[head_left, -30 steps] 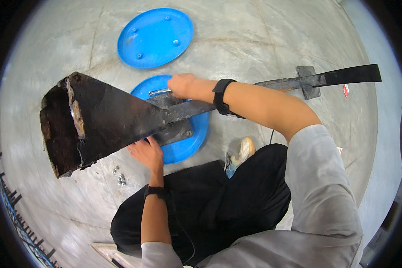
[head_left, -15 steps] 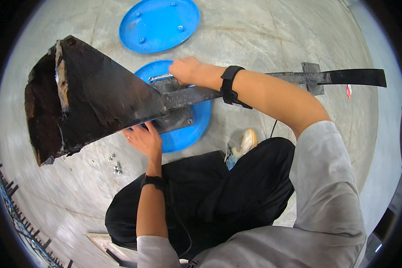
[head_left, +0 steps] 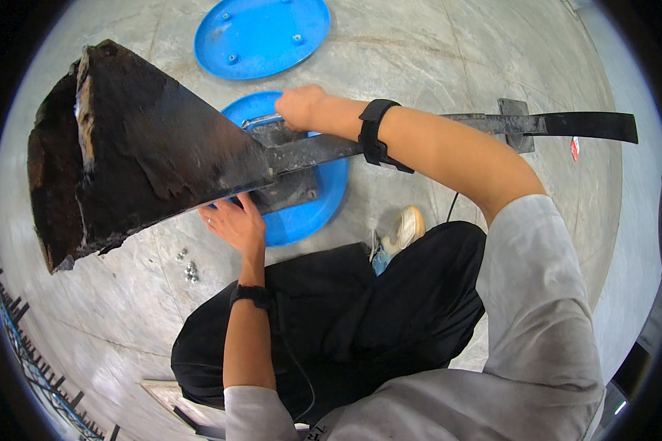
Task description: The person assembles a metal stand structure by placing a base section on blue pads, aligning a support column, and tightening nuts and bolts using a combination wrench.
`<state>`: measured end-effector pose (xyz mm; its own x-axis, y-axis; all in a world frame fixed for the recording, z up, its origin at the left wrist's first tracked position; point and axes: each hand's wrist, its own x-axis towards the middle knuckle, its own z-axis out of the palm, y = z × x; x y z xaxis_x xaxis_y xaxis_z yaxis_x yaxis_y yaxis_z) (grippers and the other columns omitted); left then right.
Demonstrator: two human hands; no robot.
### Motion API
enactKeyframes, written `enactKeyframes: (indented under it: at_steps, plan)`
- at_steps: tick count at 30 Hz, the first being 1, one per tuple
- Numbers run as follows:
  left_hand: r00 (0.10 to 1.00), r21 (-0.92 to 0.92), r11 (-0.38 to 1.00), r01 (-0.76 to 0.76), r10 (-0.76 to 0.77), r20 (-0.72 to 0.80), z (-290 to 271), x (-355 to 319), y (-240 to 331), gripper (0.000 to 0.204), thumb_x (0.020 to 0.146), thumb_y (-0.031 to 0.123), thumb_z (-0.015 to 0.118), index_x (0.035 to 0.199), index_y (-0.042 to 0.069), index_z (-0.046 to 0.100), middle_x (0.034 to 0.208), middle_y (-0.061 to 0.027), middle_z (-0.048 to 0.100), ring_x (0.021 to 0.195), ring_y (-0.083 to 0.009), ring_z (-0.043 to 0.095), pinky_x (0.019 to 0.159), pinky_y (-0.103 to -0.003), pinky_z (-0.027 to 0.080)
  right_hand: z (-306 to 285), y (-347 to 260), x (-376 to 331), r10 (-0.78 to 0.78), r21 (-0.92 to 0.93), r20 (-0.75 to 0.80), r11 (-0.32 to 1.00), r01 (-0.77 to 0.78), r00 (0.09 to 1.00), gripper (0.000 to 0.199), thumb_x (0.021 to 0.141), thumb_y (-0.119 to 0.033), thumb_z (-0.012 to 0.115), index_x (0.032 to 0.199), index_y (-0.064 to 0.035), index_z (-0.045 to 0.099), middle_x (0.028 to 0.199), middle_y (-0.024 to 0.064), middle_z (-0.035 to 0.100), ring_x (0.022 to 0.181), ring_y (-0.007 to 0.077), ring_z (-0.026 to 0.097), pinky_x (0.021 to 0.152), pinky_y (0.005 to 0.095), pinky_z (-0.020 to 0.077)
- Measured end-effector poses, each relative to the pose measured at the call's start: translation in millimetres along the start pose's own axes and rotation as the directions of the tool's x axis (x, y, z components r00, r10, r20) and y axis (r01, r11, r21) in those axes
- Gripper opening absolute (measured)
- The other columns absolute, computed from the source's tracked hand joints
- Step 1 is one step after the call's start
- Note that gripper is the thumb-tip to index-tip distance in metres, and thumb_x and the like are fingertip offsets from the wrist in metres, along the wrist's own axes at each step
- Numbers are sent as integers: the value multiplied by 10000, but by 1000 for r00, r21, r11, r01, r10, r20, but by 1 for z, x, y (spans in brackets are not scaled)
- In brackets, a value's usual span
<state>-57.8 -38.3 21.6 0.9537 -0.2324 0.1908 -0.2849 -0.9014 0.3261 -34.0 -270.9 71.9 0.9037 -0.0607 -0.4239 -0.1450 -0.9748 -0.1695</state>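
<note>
Wrench (head_left: pixel 261 120), long axis nearly sideways, exposed end leftward

No writing can be read: the flat red-and-white slip (head_left: pixel 575 149) on the grey concrete floor (head_left: pixel 390 73) is too small, and dark marks (head_left: pixel 315 432) on the light-grey cloth shirt (head_left: pixel 449 411) are cut off below.

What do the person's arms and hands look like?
The left sleeve and right sleeve are short and light grey. The left wrist strap and right wrist strap are black. The left hand has a small shiny ring. Neither it nor the right hand wears a glove.
</note>
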Motion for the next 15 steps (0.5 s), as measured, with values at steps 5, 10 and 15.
enactKeyframes:
  at_steps: [5, 10, 15]
  plan:
    - [999, 39, 999, 4, -5, 33, 2, -2, -5, 573, 831, 362, 503, 1222, -36, 374, 1253, -289, 323, 1172, -427, 325, 947, -484, 292, -2, -3, -5, -1, 9, 18, 1000, 1, 1000, 208, 733, -173, 621, 893, -42, 649, 932, 147, 632, 861, 300, 619, 699, 394, 504]
    - [999, 61, 998, 4, -6, 31, 2, -1, -6, 582, 828, 366, 505, 1218, -46, 374, 1260, -284, 319, 1179, -425, 319, 947, -484, 293, 1, 0, -3, -2, 77, -27, 997, 4, 1000, 193, 725, -133, 629, 885, -29, 648, 918, 170, 628, 862, 323, 615, 711, 409, 504]
    - [998, 33, 999, 23, -25, 55, 1, -1, -3, 589, 829, 372, 502, 1216, -53, 372, 1275, -287, 305, 1202, -420, 296, 955, -493, 281, 8, 1, -2, 21, 134, -49, 991, -14, 999, 176, 710, -93, 624, 862, -6, 645, 877, 194, 628, 828, 338, 617, 695, 405, 506]
